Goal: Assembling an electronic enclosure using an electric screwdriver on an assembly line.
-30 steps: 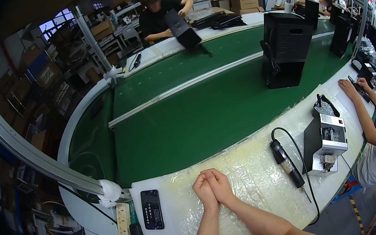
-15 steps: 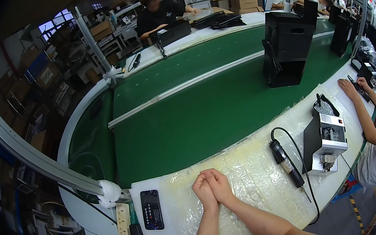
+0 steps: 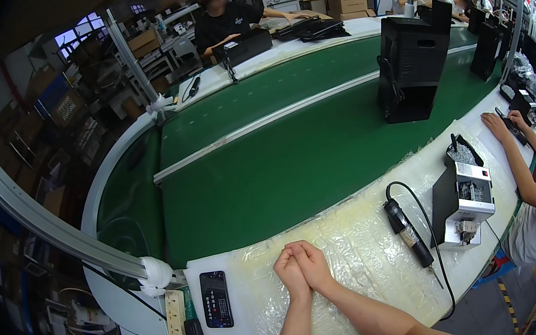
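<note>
My left hand (image 3: 289,277) and my right hand (image 3: 314,267) are closed together, palms facing and fingers folded into each other. Both rest on the clear plastic film (image 3: 352,251) that covers the white worktop. No object shows between them, though the inside of the clasp is hidden. To their left lies a dark smartphone (image 3: 216,300), face up. On the right an electric screwdriver (image 3: 409,234) with a black cable rests on the film, apart from my hands. Beside it stands a white and black screw dispenser (image 3: 474,209) with small screws inside.
A green conveyor belt (image 3: 269,174) curves past the worktop, with a tall black casing (image 3: 412,62) standing on it. Behind the dispenser sits a black tray of screws (image 3: 462,153). A co-worker's arms (image 3: 521,160) reach in at right. A metal post and power strip (image 3: 176,317) stand left.
The black casing has shifted very slightly right along the belt. Across the belt, a co-worker's arm has stretched further right over the black parts. My hands have stayed still.
</note>
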The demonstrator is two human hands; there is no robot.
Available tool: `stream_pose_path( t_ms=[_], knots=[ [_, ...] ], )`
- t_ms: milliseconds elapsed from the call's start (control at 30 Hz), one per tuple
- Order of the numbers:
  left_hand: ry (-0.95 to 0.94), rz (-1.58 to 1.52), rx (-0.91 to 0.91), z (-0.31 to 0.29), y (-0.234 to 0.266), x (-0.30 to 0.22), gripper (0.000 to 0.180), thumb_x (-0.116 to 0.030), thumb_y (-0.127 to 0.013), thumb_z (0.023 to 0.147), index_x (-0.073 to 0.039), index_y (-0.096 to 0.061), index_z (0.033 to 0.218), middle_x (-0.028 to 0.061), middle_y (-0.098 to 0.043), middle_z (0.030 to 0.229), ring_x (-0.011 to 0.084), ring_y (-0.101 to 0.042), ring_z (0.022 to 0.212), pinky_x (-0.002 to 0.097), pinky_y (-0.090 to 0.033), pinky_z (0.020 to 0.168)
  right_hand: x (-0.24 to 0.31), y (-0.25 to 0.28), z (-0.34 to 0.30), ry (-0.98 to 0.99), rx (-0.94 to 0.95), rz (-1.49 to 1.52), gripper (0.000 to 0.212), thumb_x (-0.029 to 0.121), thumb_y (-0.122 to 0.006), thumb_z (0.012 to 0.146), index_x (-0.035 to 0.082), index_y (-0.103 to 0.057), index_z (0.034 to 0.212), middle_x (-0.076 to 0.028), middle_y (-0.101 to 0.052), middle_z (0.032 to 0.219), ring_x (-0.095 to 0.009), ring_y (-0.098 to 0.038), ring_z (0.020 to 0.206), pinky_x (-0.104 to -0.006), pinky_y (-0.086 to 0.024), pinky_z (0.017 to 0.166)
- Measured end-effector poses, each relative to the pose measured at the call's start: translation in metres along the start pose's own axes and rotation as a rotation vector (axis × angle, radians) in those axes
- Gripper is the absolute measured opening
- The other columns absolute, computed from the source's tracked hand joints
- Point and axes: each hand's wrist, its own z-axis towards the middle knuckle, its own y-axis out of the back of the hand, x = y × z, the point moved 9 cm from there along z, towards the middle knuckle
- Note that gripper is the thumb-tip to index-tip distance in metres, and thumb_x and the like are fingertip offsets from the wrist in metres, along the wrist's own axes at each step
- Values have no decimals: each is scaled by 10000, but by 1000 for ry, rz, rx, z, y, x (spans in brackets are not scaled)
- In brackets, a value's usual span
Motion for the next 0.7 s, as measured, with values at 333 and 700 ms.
stream_pose_path(
  t_ms=[333,700],
  knots=[
    [9,-10,-2,0,0,1,194,-24,-515,892,9,-627,737,33,-608,691,95,-527,600,237,-433,545,-3,0,0,-1,-3,5,287,236,-524,989,-6,-665,1054,-155,-700,922,-204,-649,859,-307,-502,782],
    [24,-23,0,-1,-2,-1,192,-17,-507,889,12,-621,737,34,-604,686,97,-527,595,235,-430,542,-2,0,0,8,-5,13,287,236,-528,988,-7,-665,1053,-155,-698,914,-205,-650,852,-307,-503,779]
  ],
)
